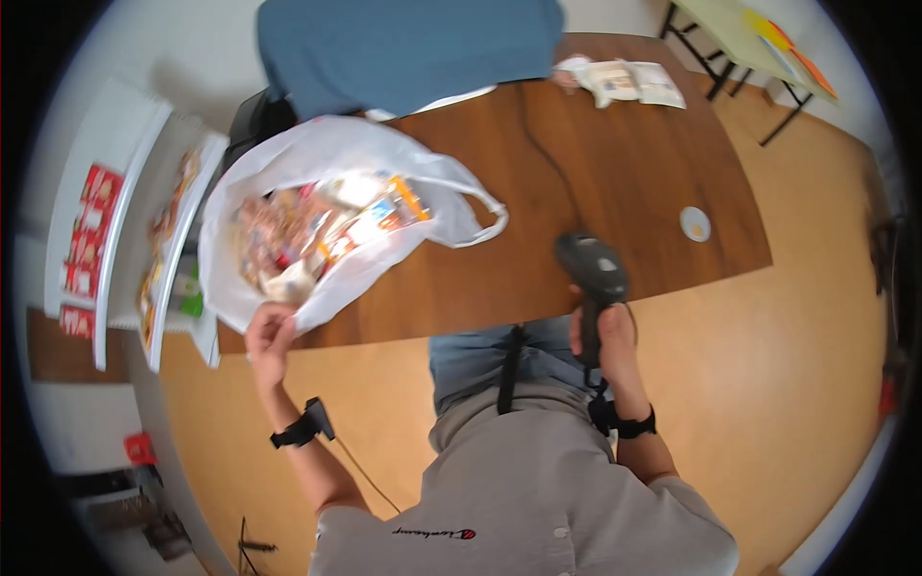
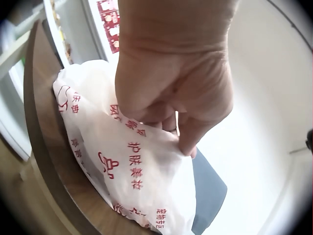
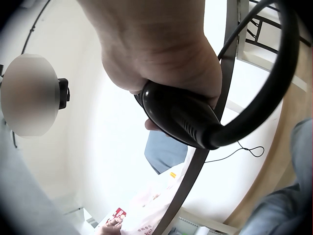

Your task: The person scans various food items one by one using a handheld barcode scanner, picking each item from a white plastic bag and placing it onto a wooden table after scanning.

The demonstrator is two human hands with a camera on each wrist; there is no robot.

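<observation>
A white plastic bag (image 1: 355, 142) stands open on the brown table, full of packaged snacks (image 1: 375, 221). My left hand (image 1: 270, 336) pinches the bag's near left rim between thumb and fingers. Red printing covers the bag's side (image 2: 117, 161) in the left wrist view, where the left hand (image 2: 181, 88) reaches down over its top edge. A black handheld barcode scanner (image 1: 595, 274) is gripped by its handle in my right hand (image 1: 618, 344), above the table's front edge. From the right wrist, the scanner's handle end (image 3: 181, 117) and its thick cable (image 3: 274, 103) show.
The scanner's cord (image 1: 547, 149) runs back across the table (image 1: 653, 163). Packets (image 1: 624, 84) lie at the far edge, and a round white item (image 1: 694, 224) sits on the right. Blue-grey cloth (image 1: 413, 48) stands behind the bag. White shelves (image 1: 134, 221) with red packages rise at left.
</observation>
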